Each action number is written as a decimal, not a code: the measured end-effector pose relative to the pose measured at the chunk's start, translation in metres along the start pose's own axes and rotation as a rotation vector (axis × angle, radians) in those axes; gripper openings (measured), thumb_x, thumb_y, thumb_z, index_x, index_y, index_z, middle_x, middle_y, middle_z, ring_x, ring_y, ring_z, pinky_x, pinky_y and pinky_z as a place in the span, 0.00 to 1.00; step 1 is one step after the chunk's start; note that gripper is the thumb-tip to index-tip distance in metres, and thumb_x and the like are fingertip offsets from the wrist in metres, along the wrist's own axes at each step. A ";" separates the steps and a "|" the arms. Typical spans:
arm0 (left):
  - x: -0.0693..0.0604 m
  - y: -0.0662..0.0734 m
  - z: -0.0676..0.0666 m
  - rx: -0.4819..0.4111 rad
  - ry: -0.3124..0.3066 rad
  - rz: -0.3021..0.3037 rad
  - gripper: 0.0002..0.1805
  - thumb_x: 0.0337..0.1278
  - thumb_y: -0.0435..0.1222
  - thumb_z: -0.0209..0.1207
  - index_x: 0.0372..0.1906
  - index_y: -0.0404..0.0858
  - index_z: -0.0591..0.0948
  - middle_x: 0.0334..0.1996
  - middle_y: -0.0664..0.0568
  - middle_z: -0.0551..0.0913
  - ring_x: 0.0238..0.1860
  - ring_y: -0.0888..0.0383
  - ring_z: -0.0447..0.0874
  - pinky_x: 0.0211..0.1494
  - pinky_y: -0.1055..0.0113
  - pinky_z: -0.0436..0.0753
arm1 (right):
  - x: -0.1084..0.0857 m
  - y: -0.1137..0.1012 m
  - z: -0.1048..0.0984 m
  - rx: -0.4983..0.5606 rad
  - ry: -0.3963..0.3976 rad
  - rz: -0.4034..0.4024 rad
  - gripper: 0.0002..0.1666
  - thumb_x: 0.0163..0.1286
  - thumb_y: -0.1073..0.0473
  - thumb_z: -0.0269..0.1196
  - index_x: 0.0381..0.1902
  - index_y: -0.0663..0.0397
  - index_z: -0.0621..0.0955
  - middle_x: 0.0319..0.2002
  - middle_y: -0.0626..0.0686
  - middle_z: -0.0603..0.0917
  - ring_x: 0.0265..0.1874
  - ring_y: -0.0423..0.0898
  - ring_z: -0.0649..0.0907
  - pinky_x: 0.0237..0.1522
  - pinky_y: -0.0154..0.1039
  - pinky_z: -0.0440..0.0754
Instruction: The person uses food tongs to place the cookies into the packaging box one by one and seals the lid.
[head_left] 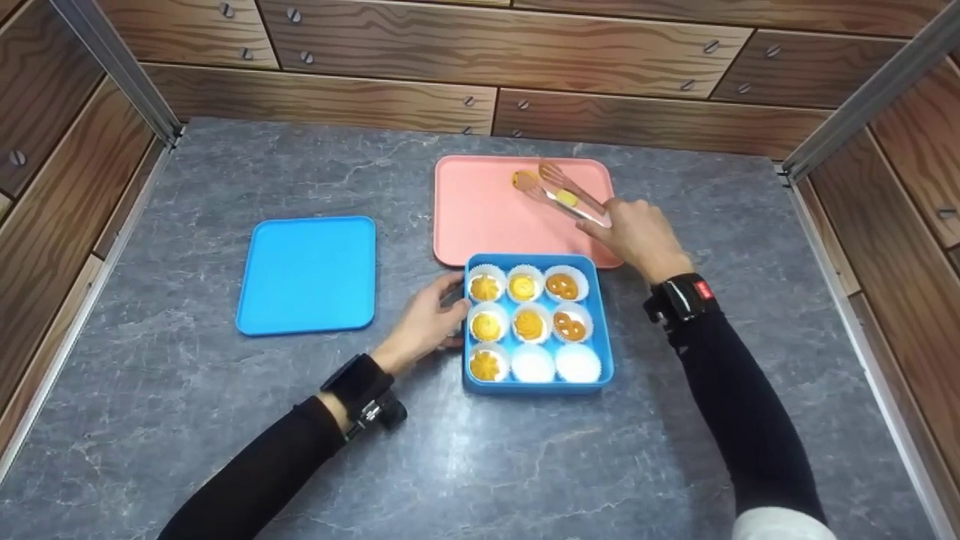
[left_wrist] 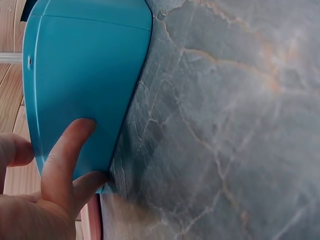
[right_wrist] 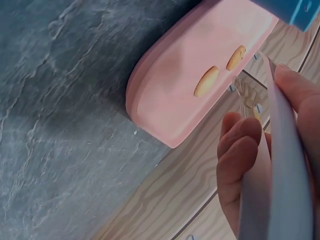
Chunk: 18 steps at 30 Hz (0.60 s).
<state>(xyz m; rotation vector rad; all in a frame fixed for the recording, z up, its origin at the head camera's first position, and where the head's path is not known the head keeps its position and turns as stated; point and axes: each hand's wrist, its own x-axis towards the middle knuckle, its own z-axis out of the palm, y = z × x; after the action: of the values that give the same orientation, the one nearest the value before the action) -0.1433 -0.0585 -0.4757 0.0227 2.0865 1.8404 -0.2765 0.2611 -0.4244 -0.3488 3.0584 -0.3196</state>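
My right hand (head_left: 646,234) holds a pair of tongs (head_left: 577,187) over the pink tray (head_left: 480,217), their pronged ends parted. Two small cookies lie on the tray: one cookie (right_wrist: 236,57) is partly behind a prong in the head view, and another cookie (right_wrist: 206,81) shows between the tong arms. My left hand (head_left: 429,319) rests its fingers against the left wall of a blue box (head_left: 607,337). White paper cups stand in the box. Several hold cookies, including a pretzel-shaped cookie (head_left: 562,285) and a star-shaped cookie (head_left: 485,366); two at the front right show only white paper.
A flat blue square lid (head_left: 307,277) lies on the grey marbled table (head_left: 420,465), left of the box. The box stands just in front of the pink tray. Wood-patterned panels (head_left: 360,97) enclose the back and both sides.
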 end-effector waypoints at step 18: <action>0.000 -0.002 -0.001 -0.028 -0.005 -0.007 0.32 0.76 0.33 0.55 0.80 0.38 0.62 0.77 0.39 0.64 0.61 0.41 0.81 0.42 0.59 0.93 | 0.021 -0.012 0.012 -0.013 -0.030 0.038 0.29 0.74 0.35 0.62 0.37 0.58 0.82 0.28 0.58 0.79 0.29 0.58 0.80 0.28 0.52 0.77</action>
<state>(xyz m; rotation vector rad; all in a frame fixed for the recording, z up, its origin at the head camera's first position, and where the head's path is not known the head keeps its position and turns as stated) -0.1430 -0.0594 -0.4774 0.0129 2.0545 1.8629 -0.2940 0.2425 -0.4344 -0.2923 3.0344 -0.2902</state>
